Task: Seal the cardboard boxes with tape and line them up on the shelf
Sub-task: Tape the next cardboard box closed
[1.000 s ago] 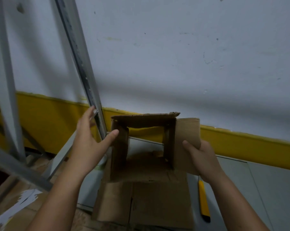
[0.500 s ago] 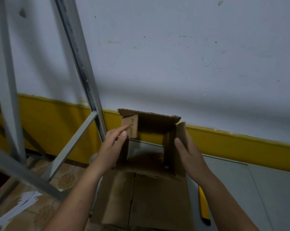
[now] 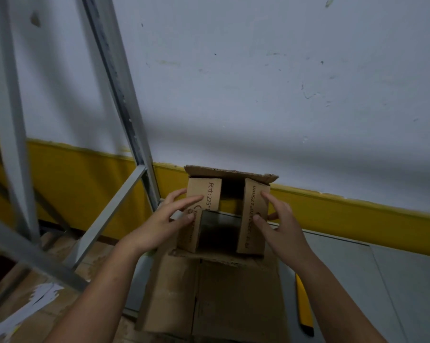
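- Cardboard box (image 3: 216,288): unsealed, lying on the grey tabletop (image 3: 382,280) close to the wall, open end toward the person.
- Left hand (image 3: 164,219): fingers spread and straight, pressing the left flap (image 3: 204,196) inward.
- Right hand (image 3: 280,224): likewise apart, flat against the right flap (image 3: 254,214).
- Step, judged: closing the short flaps. Next, the long flaps must fold over and be held for taping; no tape shows.
- Yellow utility knife (image 3: 304,305): beside the box, right.
- Room: metal shelf frame (image 3: 120,78), white wall (image 3: 258,82) with yellow band (image 3: 357,211), tiled floor (image 3: 60,268) with paper scraps (image 3: 36,298).
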### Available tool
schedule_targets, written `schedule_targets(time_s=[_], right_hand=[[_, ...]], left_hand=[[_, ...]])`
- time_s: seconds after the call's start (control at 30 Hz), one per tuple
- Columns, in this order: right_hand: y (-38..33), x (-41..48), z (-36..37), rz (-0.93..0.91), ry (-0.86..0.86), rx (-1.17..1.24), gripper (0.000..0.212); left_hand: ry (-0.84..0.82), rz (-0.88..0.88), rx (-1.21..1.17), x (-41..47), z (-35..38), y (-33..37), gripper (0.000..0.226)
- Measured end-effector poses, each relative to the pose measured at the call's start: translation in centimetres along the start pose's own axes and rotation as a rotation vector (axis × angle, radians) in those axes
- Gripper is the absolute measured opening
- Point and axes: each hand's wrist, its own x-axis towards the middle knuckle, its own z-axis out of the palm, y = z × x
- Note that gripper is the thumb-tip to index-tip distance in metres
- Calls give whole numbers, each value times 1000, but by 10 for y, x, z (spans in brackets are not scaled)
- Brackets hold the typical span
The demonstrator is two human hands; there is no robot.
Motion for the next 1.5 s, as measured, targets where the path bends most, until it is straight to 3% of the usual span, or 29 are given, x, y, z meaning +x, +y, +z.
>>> schedule_targets(time_s=[0.37, 0.6, 0.7, 0.87, 1.0, 1.1, 1.23, 1.33, 1.43, 1.5], right_hand=[[7, -2, 10, -28, -26, 38, 62], [8, 7, 9, -55, -7, 3, 72], [10, 8, 9, -53, -11, 45, 75], [20, 5, 8, 75, -76, 163, 90], [28, 1, 11, 169, -195, 274, 87], [28, -3, 16, 148, -176, 237, 80], [23, 1, 9, 88, -119, 140, 116], [12, 12, -8, -45, -174, 28, 135], [7, 22, -15, -150, -236, -108, 126], [11, 25, -15, -193, -235, -137, 106]], left_hand=[[331, 56, 80, 11, 15, -27, 44], [365, 109, 35, 11, 10, -30, 35], [376, 82, -56, 12, 9, -30, 47], [310, -74, -304, 12, 3, -30, 86], [98, -217, -349, 5, 6, -37, 85], [121, -176, -310, 3, 9, -41, 84], [150, -110, -257, 3, 4, -34, 104], [134, -36, -172, 7, -10, -23, 122], [108, 4, -85, 12, -18, -13, 122], [102, 40, -90, 13, -19, -13, 106]])
